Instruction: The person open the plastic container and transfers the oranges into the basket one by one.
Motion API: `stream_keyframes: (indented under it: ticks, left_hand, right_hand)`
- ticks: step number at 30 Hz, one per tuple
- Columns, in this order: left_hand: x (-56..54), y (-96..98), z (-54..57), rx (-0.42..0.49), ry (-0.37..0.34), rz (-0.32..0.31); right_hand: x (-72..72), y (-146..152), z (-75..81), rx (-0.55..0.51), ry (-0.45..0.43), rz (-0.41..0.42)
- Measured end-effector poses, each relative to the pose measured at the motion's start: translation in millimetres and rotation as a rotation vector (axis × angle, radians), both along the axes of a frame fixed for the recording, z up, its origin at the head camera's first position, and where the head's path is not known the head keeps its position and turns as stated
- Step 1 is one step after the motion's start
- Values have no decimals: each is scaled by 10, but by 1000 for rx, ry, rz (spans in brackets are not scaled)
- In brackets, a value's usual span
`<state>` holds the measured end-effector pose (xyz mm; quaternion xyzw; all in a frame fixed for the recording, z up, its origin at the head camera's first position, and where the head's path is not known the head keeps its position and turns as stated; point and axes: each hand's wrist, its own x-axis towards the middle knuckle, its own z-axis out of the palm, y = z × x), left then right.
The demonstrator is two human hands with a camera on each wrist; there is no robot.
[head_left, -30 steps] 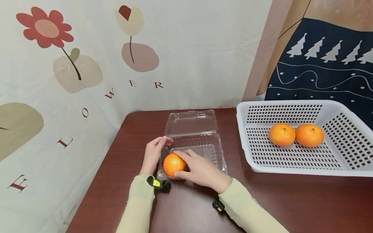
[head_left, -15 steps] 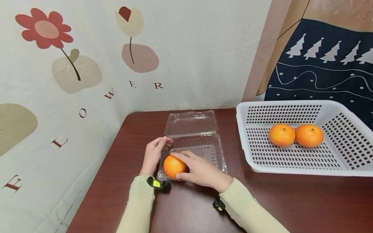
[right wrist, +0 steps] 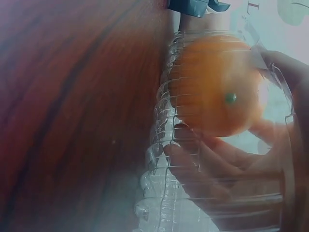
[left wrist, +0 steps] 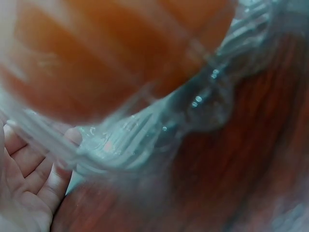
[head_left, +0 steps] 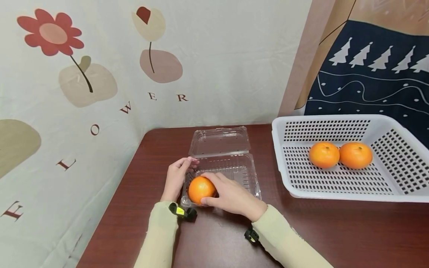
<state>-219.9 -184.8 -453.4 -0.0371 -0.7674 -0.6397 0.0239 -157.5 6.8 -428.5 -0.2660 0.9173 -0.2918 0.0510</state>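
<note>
My right hand (head_left: 231,197) has nudged the round orange fruit (head_left: 200,189) deeper into the clear plastic box (head_left: 242,173), gripping it; my left hand (head_left: 177,178) keeps holding the box's edge.

A round orange fruit (head_left: 200,189) sits in a clear ribbed plastic clamshell box (head_left: 234,172); a white perforated plastic basket (head_left: 385,186) stands on the dark reddish-brown wooden worktop (head_left: 335,230).

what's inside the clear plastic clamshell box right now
One orange sits in the near-left corner of the clear box, gripped by the right hand. The left hand holds the box's left edge. The floor under the right hand's fingers is hidden.
</note>
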Motion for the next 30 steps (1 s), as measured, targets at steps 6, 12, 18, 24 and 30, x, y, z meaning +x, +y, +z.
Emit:
stream_keyframes:
  ticks: [6,12,18,24,30]
  left_hand:
    - [-49,-32,-85,16,0,-5]
    - [-121,-67,-222,19,-3,11]
    - [-135,-52,-247,8,29,18]
    - [-143,-39,-249,11,48,13]
    - [-140,-46,-251,9,39,12]
  right_hand:
    - [3,3,-5,10,-17,-2]
    - [-17,-14,-20,-11,-22,-5]
    - [-26,-14,-15,-21,11,-16]
    - [-14,4,-12,-9,30,0]
    - [-25,-9,-11,-37,35,-29]
